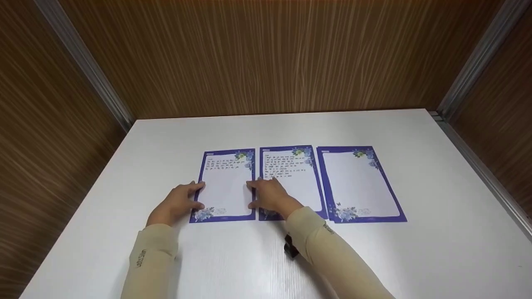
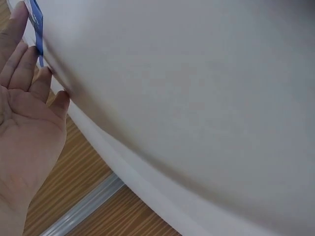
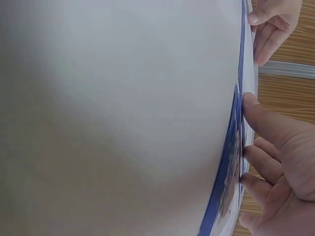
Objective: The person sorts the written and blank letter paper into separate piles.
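Three purple-bordered sheets of letter paper with blue flowers lie side by side. Handwriting fills the top of the left sheet and the middle sheet; no handwriting shows on the right sheet. My left hand touches the left sheet's left edge with thumb and fingertips. From the other side, my right hand reaches over the middle sheet, its thumb and a fingertip at the left sheet's right edge. In the right wrist view, the right hand's fingers rest at the paper's surface.
A white table carries the sheets. Wood-grain panels with metal corner strips enclose its back and sides. Another purple edge peeks out along the right sheet's left side. Below the right forearm hangs a small black object.
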Available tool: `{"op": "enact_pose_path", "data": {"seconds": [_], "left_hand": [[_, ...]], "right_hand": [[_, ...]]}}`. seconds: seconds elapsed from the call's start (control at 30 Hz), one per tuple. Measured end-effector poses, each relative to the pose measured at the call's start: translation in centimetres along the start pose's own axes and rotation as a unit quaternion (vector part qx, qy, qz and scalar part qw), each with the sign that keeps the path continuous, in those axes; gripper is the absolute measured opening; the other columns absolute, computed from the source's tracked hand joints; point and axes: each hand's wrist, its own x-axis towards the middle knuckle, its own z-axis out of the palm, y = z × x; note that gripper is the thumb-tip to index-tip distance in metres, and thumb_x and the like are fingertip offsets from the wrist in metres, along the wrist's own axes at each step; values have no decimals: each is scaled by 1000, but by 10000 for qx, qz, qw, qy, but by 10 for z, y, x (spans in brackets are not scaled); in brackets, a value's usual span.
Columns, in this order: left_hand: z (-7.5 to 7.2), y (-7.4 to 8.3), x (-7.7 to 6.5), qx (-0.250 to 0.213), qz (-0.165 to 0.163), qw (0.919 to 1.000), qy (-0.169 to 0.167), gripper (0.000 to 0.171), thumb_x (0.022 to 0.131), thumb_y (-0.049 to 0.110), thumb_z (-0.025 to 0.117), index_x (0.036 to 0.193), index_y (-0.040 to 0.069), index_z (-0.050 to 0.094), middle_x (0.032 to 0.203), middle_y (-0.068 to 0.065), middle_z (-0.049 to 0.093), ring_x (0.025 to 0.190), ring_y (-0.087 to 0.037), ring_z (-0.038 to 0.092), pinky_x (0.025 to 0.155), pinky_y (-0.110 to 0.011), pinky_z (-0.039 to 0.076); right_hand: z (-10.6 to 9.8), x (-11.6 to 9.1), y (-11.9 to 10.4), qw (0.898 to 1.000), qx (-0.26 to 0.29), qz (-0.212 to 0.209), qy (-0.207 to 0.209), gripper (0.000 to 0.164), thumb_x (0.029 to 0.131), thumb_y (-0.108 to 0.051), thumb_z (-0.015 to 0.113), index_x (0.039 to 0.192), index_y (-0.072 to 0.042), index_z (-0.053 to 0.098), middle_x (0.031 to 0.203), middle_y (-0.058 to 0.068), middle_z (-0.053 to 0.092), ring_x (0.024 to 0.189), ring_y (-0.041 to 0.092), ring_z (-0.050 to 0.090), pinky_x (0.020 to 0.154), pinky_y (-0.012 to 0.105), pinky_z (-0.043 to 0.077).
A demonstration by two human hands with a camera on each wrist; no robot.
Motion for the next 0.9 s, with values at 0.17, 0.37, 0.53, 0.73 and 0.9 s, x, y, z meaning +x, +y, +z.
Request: {"op": "enact_pose_path", "data": {"seconds": [0.17,0.37,0.53,0.73,0.9], "left_hand": [[-1,2,-1,28,-112,9999,12,72,83,17,74,146,17,39,155,-12,20,141,-38,14,113,-53,10],[-2,7,-2,64,-119,9999,24,70,84,18,72,146,21,39,156,-14,19,141,-40,13,112,-56,10],[-1,5,-2,-117,54,9999,114,69,83,12,73,144,16,42,152,-18,26,139,-40,18,113,-54,13],[3,4,-3,-123,55,9998,171,68,84,11,72,144,14,42,149,-20,32,138,-39,23,113,-52,16],[4,3,-2,-233,57,9996,167,68,83,9,72,144,13,42,148,-19,34,137,-39,25,113,-51,18]], "right_hand": [[-3,1,-3,9997,-225,-29,-76,66,77,-31,80,137,-17,54,136,13,52,126,31,46,115,46,16],[-5,0,-4,9993,-374,-80,-14,63,78,-32,79,135,-18,56,129,8,59,124,27,49,114,46,18],[-5,-2,-5,9990,-418,-96,130,62,77,-34,80,134,-20,58,118,6,64,109,26,51,96,44,31],[-3,0,-6,9999,170,-9,28,61,79,-22,79,134,-13,56,126,7,61,117,28,51,101,39,34],[-2,0,-7,9979,643,63,-67,63,80,-13,78,137,-7,52,132,11,56,126,28,47,108,37,34]]}}
